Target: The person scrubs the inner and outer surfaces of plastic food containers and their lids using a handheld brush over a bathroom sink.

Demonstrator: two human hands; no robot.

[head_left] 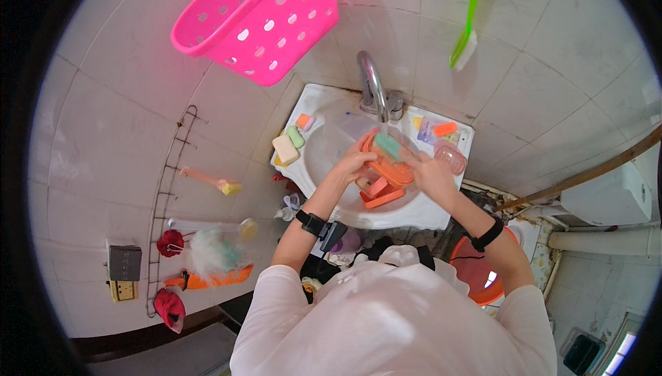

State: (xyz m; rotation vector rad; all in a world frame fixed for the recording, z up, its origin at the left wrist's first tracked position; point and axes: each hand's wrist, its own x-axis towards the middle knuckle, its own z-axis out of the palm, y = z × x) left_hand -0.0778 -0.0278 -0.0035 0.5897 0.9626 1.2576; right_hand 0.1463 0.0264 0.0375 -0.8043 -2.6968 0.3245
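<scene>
Under the faucet's spout, both hands hold an orange plastic dish [393, 171] with a pale green piece [389, 146] at its top, possibly a sponge or an insert. My left hand [353, 161] is closed round the dish's left side. At the right side my right hand [429, 169] grips it, its fingertips partly hidden by the dish. Just below, more orange plastic parts [383, 197] lie in the white washbasin [321, 152]. The chrome faucet [372, 83] curves over the basin from behind.
Soap bars [285, 149] sit on the left rim; a clear pinkish dish [449, 157] is on the right rim. A pink basket [276, 31] and a green-handled brush [469, 24] hang above. Left is a wire rack [162, 204]; an orange basin [483, 272] stands below right.
</scene>
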